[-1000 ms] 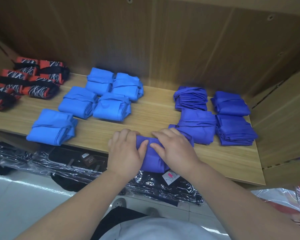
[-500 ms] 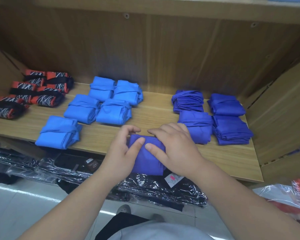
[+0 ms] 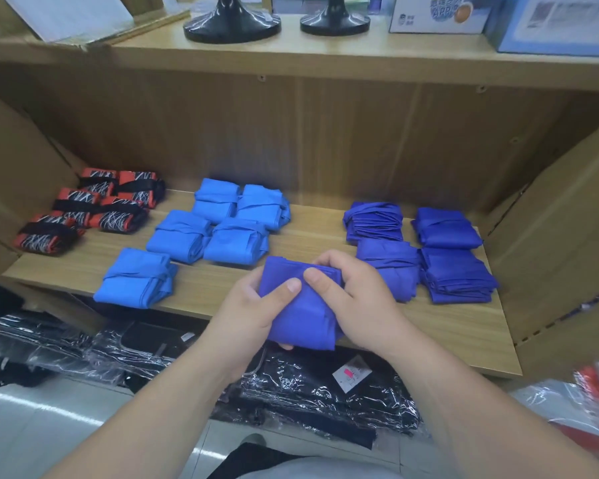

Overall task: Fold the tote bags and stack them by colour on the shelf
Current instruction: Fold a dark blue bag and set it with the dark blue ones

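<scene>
A folded dark blue tote bag (image 3: 303, 316) is held at the front edge of the shelf (image 3: 457, 328), clasped from both sides by the left grip (image 3: 246, 312) and the right grip (image 3: 358, 299), thumbs laid on top. Dark blue stacks (image 3: 455, 271) are seen just beside it, light blue bags (image 3: 236, 243) farther off.

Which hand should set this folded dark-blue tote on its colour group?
Likely right. The right hand grips the dark-blue tote bag on the side nearest the dark-blue stacks; the left hand holds the far side, toward the light-blue bags.
</scene>
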